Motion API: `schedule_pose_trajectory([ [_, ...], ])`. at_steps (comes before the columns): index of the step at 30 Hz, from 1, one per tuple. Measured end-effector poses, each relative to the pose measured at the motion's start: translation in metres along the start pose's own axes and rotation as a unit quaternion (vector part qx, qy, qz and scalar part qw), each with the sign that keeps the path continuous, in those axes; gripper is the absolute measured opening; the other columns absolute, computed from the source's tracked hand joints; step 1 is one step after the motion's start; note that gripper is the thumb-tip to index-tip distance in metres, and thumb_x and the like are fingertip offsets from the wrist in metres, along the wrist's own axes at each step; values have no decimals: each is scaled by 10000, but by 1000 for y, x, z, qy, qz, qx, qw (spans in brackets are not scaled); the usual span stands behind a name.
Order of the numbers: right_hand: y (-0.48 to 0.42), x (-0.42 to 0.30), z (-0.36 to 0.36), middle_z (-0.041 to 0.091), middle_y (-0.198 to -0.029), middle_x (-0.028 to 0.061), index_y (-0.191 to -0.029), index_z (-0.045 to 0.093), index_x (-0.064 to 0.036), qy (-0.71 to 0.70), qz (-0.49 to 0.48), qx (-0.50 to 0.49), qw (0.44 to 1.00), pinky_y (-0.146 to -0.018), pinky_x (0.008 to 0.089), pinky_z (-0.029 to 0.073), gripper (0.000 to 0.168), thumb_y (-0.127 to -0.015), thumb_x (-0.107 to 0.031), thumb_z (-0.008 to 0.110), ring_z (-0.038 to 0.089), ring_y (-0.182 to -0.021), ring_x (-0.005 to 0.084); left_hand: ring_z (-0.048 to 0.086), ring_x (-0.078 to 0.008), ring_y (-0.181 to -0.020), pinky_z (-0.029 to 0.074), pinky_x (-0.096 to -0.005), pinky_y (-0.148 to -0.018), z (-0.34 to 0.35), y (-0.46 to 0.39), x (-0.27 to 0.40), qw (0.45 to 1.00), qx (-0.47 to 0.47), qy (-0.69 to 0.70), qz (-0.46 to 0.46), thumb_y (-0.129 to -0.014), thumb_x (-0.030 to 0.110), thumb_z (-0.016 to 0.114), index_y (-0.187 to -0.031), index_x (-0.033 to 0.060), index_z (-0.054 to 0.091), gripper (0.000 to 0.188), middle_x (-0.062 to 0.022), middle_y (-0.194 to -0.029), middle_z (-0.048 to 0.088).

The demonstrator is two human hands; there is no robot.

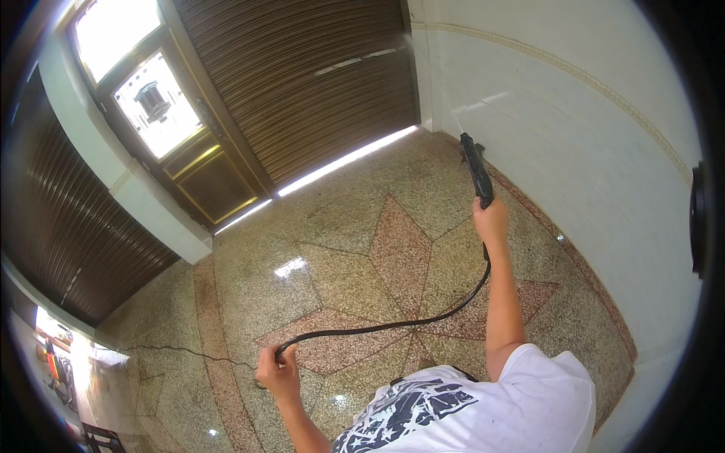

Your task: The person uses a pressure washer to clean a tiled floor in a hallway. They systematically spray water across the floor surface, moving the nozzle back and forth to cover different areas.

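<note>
My right hand [491, 223] grips the rear of a black spray gun [478, 172], held out toward the corner of the wall and shutter. A thin pale jet [451, 112] leaves its nozzle, running up and left toward that corner. From the gun's handle end a black hose [362, 329] curves down and across to the left, above the floor. My left hand [278, 371] holds this hose between thumb and fingers. Beyond the left hand, a thin dark line of cord or hose [192, 352] trails over the floor to the left.
A brown roller shutter [317, 90] and a door with a glass pane [187, 153] stand ahead. The pale wall [566, 141] runs along the right. The terrazzo floor [340, 215] has a star pattern and shiny reflections. Another shutter [85, 226] is at left.
</note>
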State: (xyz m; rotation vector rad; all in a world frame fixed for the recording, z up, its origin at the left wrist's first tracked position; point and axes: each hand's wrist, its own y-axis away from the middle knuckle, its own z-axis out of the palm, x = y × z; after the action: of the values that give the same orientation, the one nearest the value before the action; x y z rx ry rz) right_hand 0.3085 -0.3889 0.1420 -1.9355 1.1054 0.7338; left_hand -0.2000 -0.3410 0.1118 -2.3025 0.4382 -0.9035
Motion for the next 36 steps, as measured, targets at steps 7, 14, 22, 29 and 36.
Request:
schedule_pose_trajectory([
  [7,12,4,3,708,-893,253,-1080,666,12,53,-29,-47,997,-730,506,530,319,-888,-244,671,689,-859,445,495,-151,-513,396,-284,-467,-4,0,4,1000,-3,-3,9,-851,352,819,-862,27,625,379,-55,-674,542],
  [14,6,14,4,710,-874,230,-1069,682,16,3,33,-11,999,-705,478,526,324,-902,-261,660,693,-812,419,479,-151,-506,382,-296,-460,-12,6,-6,1000,-2,-22,12,-852,381,812,-866,28,628,398,-55,-672,543],
  [22,8,8,-3,713,-887,234,-1066,680,22,36,-13,21,999,-728,480,533,323,-905,-257,654,697,-833,420,490,-143,-513,394,-282,-466,-15,8,-8,1000,2,-4,10,-850,336,823,-876,19,626,375,-53,-688,553],
  [29,18,-6,-1,719,-919,233,-1105,683,11,103,10,-24,994,-757,480,545,340,-890,-252,675,702,-874,415,490,-148,-512,389,-284,-461,-19,9,-12,1000,0,-18,9,-856,351,815,-873,22,625,380,-56,-677,540],
  [36,18,10,14,722,-919,228,-1132,687,8,92,28,-49,994,-734,481,550,352,-892,-250,674,704,-858,414,419,-136,-537,334,-296,-470,-22,10,-14,1000,-4,-6,-13,-886,325,799,-882,5,621,366,-54,-663,504],
])
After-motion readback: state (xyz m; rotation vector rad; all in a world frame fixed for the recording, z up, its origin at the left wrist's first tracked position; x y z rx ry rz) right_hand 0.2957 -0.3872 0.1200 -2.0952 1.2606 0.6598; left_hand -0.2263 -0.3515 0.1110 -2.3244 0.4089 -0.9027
